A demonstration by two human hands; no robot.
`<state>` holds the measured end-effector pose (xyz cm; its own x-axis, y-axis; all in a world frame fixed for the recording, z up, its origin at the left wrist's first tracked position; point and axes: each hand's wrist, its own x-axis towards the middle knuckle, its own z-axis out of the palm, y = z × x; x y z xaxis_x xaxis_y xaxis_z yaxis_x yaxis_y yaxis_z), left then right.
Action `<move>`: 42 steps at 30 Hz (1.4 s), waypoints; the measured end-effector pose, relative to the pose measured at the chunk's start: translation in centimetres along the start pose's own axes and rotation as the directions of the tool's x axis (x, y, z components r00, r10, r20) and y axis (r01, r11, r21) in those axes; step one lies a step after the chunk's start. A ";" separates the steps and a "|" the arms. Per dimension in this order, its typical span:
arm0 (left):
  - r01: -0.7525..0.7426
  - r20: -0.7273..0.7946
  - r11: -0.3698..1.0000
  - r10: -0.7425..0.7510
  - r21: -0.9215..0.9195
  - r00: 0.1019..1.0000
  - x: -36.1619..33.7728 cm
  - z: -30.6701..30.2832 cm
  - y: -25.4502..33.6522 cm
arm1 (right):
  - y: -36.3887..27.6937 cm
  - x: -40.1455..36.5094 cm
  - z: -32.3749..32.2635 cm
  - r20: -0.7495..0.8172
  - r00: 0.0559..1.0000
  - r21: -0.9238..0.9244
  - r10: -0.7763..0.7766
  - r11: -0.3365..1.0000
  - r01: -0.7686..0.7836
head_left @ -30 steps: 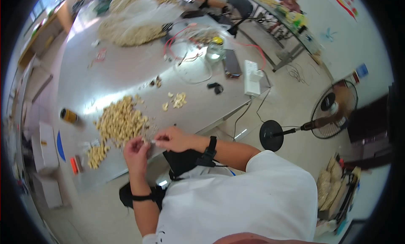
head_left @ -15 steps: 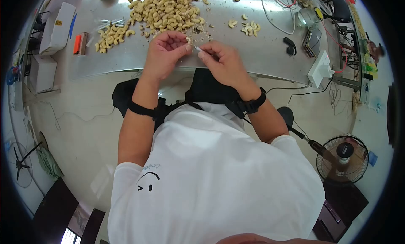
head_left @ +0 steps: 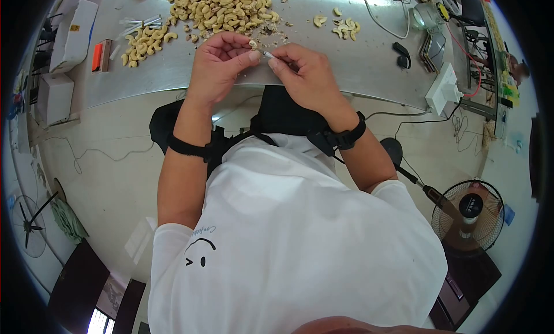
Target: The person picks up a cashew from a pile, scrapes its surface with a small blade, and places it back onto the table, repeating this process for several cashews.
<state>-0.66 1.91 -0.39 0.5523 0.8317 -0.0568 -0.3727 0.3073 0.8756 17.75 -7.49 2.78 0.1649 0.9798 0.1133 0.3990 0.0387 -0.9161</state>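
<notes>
Between the thumb and fingers of my left hand (head_left: 222, 65) is a pale cashew (head_left: 253, 44). My right hand (head_left: 303, 74) pinches a slim tool with a light handle (head_left: 268, 54), its tip close to that cashew. Beyond both hands lies a large pile of cashews (head_left: 222, 10) on the metal table (head_left: 369, 65). Small brown crumbs (head_left: 271, 31) are scattered at the pile's near right side. A smaller group of cashews (head_left: 147, 42) sits to the left, and several cashew pieces (head_left: 346, 28) lie to the right.
An orange and brown box (head_left: 101, 56) and thin silvery tools (head_left: 141, 23) are at the table's left. On the right are a black object (head_left: 401, 56), a glass jar (head_left: 425, 16), a cable and a white power strip (head_left: 443, 88). A fan (head_left: 468, 217) stands at the lower right.
The view has shifted slightly, with the table and its contents higher in it. Both hands keep their grips, and the cashew at my left fingertips appears turned a little.
</notes>
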 end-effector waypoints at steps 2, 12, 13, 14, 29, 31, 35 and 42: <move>0.027 0.000 0.999 -0.027 -0.025 1.000 -0.1 0.0 0.3 | 0.0 0.0 0.2 -0.032 0.999 -0.021 -0.041 0.999 0.041; 0.064 0.019 0.993 -0.062 -0.098 0.998 -0.1 -0.3 0.4 | -0.5 0.0 0.4 -0.031 0.999 0.015 -0.026 1.000 0.026; 0.063 0.020 0.994 -0.061 -0.091 0.998 -0.1 -0.3 0.4 | -0.5 0.0 0.4 -0.036 0.999 0.028 -0.036 0.999 0.037; 0.061 0.021 0.995 -0.060 -0.083 0.998 -0.1 -0.3 0.4 | -0.5 0.0 0.5 -0.041 0.998 0.041 -0.046 0.998 0.048; 0.101 0.029 0.990 -0.098 -0.100 0.995 -0.2 -0.8 0.5 | 0.1 0.2 1.0 -0.191 0.981 -0.040 -0.017 0.999 0.009; 0.095 0.023 0.989 -0.093 -0.115 0.995 -0.3 -0.7 0.5 | -0.4 0.1 0.8 -0.116 0.993 0.002 -0.031 0.999 0.032; 0.076 0.025 0.992 -0.074 -0.105 0.997 -0.2 -0.4 0.4 | -0.3 0.1 0.5 -0.035 0.995 -0.003 -0.095 0.995 0.095; 0.085 0.054 0.990 -0.079 -0.110 0.995 -0.2 -0.6 0.4 | 0.0 0.1 0.7 -0.090 0.993 -0.037 -0.074 0.997 0.071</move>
<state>-1.38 2.11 -0.26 0.6195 0.7786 -0.1002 -0.4041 0.4258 0.8096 17.12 -7.22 2.57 0.2159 0.9525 0.2147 0.4425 0.1005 -0.8911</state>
